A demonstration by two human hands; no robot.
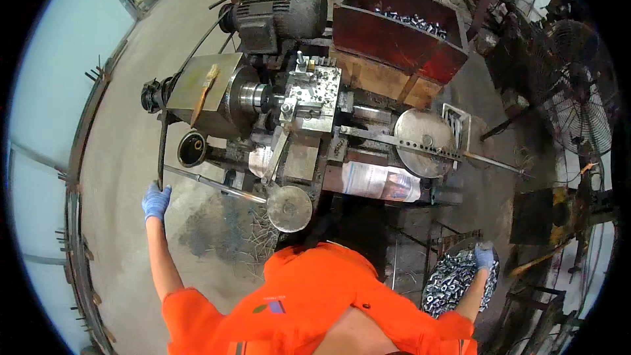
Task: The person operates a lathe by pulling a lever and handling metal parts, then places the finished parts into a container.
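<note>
Left hand [156,201], blue glove, arm stretched out to the side, fingers wrapped shut round the lower end of a dark lever [162,151] that runs up from the hand to the lathe [263,102] head. Judgement: a firm full-fist grip low on the lever gives the best leverage; pull steady, keep the sleeve away from the chuck [253,96].

Right of that hand: a thin steel bar [213,184] slanting to a round handwheel [290,208], metal swarf [253,240] on the floor below it. Brush [204,92] lies on the flat lathe cover, above the left hand.

Between the hands, up from the orange jacket [315,296]: a shiny printed plastic bag [381,182], whitish with faint print, lying along the lathe front. Small dark square patch with a red-green mark on the jacket chest [271,306]. No signs seen on the walls.

Right hand [484,256], blue glove, low at the side, resting on the pile in a basket [460,279] of small silvery parts; fingers curled into the pile, cannot tell whether it has one pinched. Judgement: pick a single part, not a fistful, and look before reaching.

Far above the right hand: red bin [394,33] with more silvery parts. Floor fan [578,92] off to the right.
</note>
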